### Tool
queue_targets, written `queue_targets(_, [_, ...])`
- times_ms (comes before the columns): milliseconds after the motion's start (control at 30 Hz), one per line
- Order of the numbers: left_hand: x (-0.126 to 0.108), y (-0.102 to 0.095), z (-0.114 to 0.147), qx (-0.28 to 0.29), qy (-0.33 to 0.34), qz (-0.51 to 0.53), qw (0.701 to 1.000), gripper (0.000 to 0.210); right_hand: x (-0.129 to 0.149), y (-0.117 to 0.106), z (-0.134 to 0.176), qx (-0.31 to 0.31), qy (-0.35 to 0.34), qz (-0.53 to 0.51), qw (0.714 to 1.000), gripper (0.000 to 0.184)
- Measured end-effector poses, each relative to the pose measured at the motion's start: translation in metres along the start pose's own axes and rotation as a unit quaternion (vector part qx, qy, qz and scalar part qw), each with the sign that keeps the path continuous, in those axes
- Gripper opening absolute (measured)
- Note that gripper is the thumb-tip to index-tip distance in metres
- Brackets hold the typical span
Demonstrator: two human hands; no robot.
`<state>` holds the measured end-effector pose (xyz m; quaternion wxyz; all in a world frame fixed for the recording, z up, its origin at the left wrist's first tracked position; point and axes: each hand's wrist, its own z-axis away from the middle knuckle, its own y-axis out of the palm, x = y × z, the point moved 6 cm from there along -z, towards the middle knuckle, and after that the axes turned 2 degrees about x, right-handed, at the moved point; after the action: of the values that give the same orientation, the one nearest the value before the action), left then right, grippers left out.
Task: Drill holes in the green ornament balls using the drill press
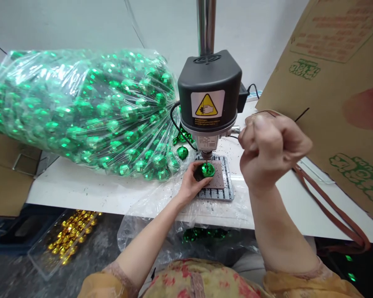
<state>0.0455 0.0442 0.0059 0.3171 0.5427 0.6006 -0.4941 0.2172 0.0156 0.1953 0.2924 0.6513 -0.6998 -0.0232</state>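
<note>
A small drill press [209, 89] with a black housing and a yellow warning sticker stands at the middle of the table. Below its chuck [207, 155], a shiny green faceted ball [208, 169] rests on a pinkish square pad [218, 180] over the slotted metal base [228, 192]. The drill bit meets the top of the ball. My left hand [194, 180] grips the ball from the left between thumb and fingers. Raised at the right of the machine, beside its metal side hub [234, 130], my right hand [269, 147] is closed in a fist; whatever it holds is hidden.
A large clear bag [81, 111] of green balls fills the table's left side. Loose green balls [182, 152] lie behind the base. Cardboard [329, 103] stands at right, near a brown strap [332, 203]. Gold balls [73, 231] sit in a clear bin below left.
</note>
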Motion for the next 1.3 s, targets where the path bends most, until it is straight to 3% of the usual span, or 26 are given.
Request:
queue_targets(100, [-0.010, -0.008, 0.017, -0.072, -0.009, -0.060, 0.996, 0.046, -0.003, 0.008, -0.018, -0.013, 0.071, 0.002, 0.997, 0.045])
queue_targets(167, [-0.023, -0.014, 0.039, -0.085, 0.009, -0.107, 0.991, 0.046, -0.003, 0.010, -0.024, -0.013, 0.081, 0.010, 0.997, 0.046])
queue_targets(200, [-0.030, -0.015, 0.052, -0.056, 0.032, -0.121, 0.991, 0.046, -0.003, 0.010, -0.025, -0.012, 0.080, 0.012, 0.997, 0.047])
queue_targets(267, [-0.044, -0.009, 0.082, 0.074, 0.100, -0.140, 0.982, 0.048, -0.002, 0.010, -0.024, -0.012, 0.073, 0.008, 0.997, 0.047])
queue_targets(300, [-0.049, -0.004, 0.100, 0.154, 0.138, -0.163, 0.965, 0.048, -0.002, 0.010, -0.024, -0.012, 0.069, 0.002, 0.998, 0.046])
queue_targets(367, [-0.052, 0.004, 0.134, 0.282, 0.218, -0.254, 0.899, 0.043, -0.002, 0.009, -0.022, -0.011, 0.068, -0.007, 0.998, 0.045])
queue_targets(400, [-0.050, 0.007, 0.148, 0.317, 0.257, -0.312, 0.858, 0.040, -0.002, 0.009, -0.022, -0.011, 0.069, -0.005, 0.998, 0.045])
queue_targets(467, [-0.045, 0.009, 0.166, 0.337, 0.314, -0.400, 0.792, 0.038, -0.003, 0.008, -0.021, -0.010, 0.068, 0.004, 0.998, 0.045])
queue_targets(533, [-0.042, 0.008, 0.170, 0.317, 0.343, -0.403, 0.787, 0.039, -0.003, 0.007, -0.022, -0.013, 0.058, 0.012, 0.998, 0.045])
queue_targets(633, [-0.044, -0.001, 0.145, 0.234, 0.336, -0.328, 0.851, 0.050, -0.003, 0.007, -0.022, -0.005, 0.046, 0.024, 0.999, 0.043])
queue_targets(700, [-0.042, -0.014, 0.107, 0.146, 0.295, -0.312, 0.891, 0.037, -0.003, 0.007, -0.022, 0.004, 0.043, 0.032, 0.999, 0.043])
queue_targets(767, [-0.035, -0.033, 0.057, 0.055, 0.224, -0.338, 0.912, 0.023, -0.003, 0.007, -0.021, 0.007, 0.041, 0.035, 0.999, 0.043])
queue_targets(867, [-0.018, -0.055, -0.019, 0.003, 0.129, -0.416, 0.900, 0.036, -0.002, 0.006, -0.020, -0.001, 0.040, 0.027, 0.999, 0.042])
queue_targets(967, [0.007, -0.060, -0.073, 0.062, 0.036, -0.504, 0.861, 0.046, -0.002, 0.006, -0.019, -0.004, 0.050, 0.020, 0.999, 0.041])
queue_targets(1033, [0.019, -0.061, -0.090, 0.091, -0.010, -0.521, 0.848, 0.048, -0.002, 0.007, -0.019, -0.002, 0.052, 0.012, 0.999, 0.041])
queue_targets(1100, [0.022, -0.062, -0.097, 0.091, -0.024, -0.509, 0.855, 0.046, -0.001, 0.008, -0.019, -0.003, 0.048, 0.003, 0.999, 0.042])
queue_targets(1200, [0.013, -0.065, -0.093, 0.048, 0.005, -0.419, 0.907, 0.038, -0.001, 0.007, -0.018, -0.008, 0.049, 0.016, 0.999, 0.044])
queue_targets(1300, [0.002, -0.073, -0.076, -0.006, 0.023, -0.239, 0.971, 0.032, -0.002, 0.007, -0.018, -0.005, 0.058, 0.038, 0.998, 0.045])
